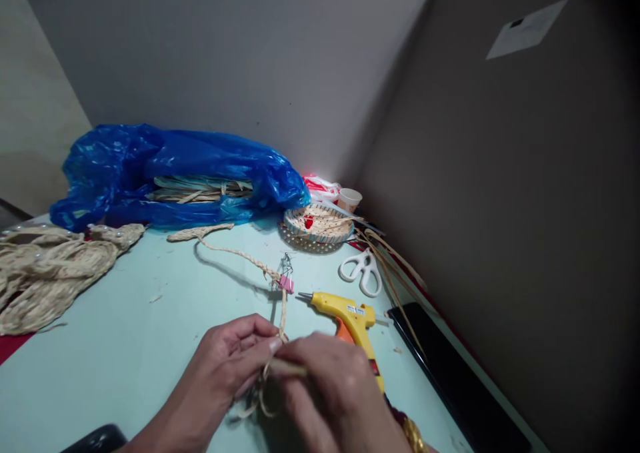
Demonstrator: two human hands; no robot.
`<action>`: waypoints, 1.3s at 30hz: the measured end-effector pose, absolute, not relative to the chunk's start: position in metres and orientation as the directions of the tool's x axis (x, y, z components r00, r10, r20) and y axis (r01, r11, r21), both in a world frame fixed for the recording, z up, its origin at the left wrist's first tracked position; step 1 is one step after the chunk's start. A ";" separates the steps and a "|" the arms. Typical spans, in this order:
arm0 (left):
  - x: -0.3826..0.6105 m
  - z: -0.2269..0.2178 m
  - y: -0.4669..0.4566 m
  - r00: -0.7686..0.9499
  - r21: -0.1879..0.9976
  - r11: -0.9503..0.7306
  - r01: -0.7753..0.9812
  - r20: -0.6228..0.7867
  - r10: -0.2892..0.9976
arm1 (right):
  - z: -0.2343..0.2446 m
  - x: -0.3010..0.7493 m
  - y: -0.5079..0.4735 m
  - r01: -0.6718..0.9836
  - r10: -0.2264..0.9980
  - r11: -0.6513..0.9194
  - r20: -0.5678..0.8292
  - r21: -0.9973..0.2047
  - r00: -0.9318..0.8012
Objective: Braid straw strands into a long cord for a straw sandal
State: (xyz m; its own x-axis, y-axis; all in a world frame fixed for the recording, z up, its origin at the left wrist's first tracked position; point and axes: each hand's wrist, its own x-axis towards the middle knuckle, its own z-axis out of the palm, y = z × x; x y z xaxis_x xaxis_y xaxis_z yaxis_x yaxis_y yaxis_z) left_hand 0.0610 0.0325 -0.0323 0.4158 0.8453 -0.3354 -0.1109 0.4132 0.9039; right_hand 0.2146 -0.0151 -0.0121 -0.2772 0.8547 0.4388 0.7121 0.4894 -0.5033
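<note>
My left hand (227,363) pinches the near end of a straw-coloured braid (283,310) between thumb and fingers. Close beside it, my right hand (333,386) is closed on a strand (289,368) of the same fibre, slightly blurred. Loose strand ends (269,400) curl below my fingers. A pink binder clip (287,283) grips the braid just beyond my hands, and the rest of the braid runs back to the upper left. Right by my right hand lies a yellow glue gun (345,306) with an orange trigger, partly hidden by that hand.
A blue plastic bag (200,150) with dry strips inside lies at the back. Bundled braid (55,273) is at left. A woven basket (320,225), white scissors (361,270), a paper cup (349,200) and a long black object (450,373) line the right, beside the wall.
</note>
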 end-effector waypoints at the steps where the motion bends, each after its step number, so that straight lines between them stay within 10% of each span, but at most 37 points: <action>1: 0.061 -0.032 0.032 0.406 0.903 0.412 -0.121 -0.333 0.851 | -0.005 0.216 -0.014 0.703 0.879 0.433 0.436 -0.564 -0.192; 8: 0.060 -0.034 0.029 0.505 0.956 0.290 -0.055 -0.224 0.834 | -0.003 0.221 -0.003 0.536 0.987 0.047 -0.043 -0.843 -0.155; 25: 0.061 -0.022 0.016 0.448 0.950 0.170 0.263 -0.276 0.851 | -0.014 0.221 0.011 0.198 0.970 -0.144 -0.178 -0.970 -0.167; 39: 0.064 -0.018 -0.002 0.350 0.958 0.048 0.281 -0.149 0.925 | -0.010 0.210 -0.003 0.526 0.998 0.049 0.022 -0.849 -0.059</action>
State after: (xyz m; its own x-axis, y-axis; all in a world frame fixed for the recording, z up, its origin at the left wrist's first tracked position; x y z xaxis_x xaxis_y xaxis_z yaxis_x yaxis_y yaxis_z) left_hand 0.0638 -0.0024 -0.0178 0.3495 0.9250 -0.1489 0.2811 0.0481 0.9585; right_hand 0.2097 -0.0026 -0.0103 -0.0586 0.9980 0.0217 0.5257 0.0493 -0.8492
